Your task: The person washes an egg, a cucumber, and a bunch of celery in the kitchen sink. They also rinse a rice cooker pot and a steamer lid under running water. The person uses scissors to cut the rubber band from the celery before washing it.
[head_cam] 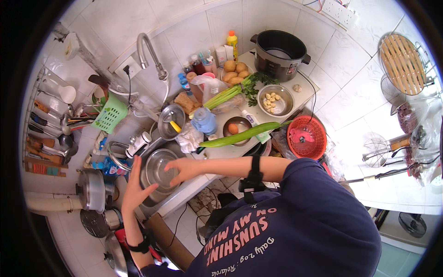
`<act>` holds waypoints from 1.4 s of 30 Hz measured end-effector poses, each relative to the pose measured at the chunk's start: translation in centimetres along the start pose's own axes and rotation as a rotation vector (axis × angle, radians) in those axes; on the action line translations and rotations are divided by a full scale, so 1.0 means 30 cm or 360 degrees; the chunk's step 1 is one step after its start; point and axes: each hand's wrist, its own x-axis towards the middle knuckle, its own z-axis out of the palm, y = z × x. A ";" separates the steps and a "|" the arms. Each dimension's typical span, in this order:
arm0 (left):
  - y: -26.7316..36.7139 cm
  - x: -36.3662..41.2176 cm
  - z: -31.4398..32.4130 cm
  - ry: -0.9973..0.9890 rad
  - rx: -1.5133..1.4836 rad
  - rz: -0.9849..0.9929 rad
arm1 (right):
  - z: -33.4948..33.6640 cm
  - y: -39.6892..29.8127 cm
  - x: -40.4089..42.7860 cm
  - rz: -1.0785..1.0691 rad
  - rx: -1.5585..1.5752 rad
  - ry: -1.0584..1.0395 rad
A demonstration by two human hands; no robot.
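Over the sink (pixel 150 204), my left hand (pixel 135 188) is held up with its fingers spread. It is near the chrome tap (pixel 112 155) and holds nothing. A steel basin (pixel 152 163) stands in the sink between my hands. Above its right side is my right hand (pixel 187 170), fingers apart and curled, with nothing in them. Whether its fingertips touch the basin cannot be told. Beyond my right hand, a long green gourd (pixel 238 135) lies across a small bowl (pixel 250 141) that holds an egg (pixel 233 128).
Behind the sink stand a steel bowl (pixel 166 126) with a yellow-handled peeler (pixel 175 126), a blue jug (pixel 204 121), celery (pixel 225 95), potatoes (pixel 229 65) and a bowl of peeled garlic (pixel 287 107). A pot (pixel 281 64) is at the back, a red basket (pixel 320 152) right. Utensils hang left.
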 end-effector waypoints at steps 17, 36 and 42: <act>0.389 0.382 0.550 -0.0365 -0.0478 0.0146 | -0.863 0.782 -1.156 0.1426 0.0891 0.2100; 0.275 1.248 0.943 0.0281 0.0731 0.0079 | -0.659 0.715 -1.219 0.0978 0.1205 0.2171; 0.236 1.315 0.979 0.0350 0.0952 0.0018 | -0.608 0.567 -1.229 0.1078 0.0538 0.2233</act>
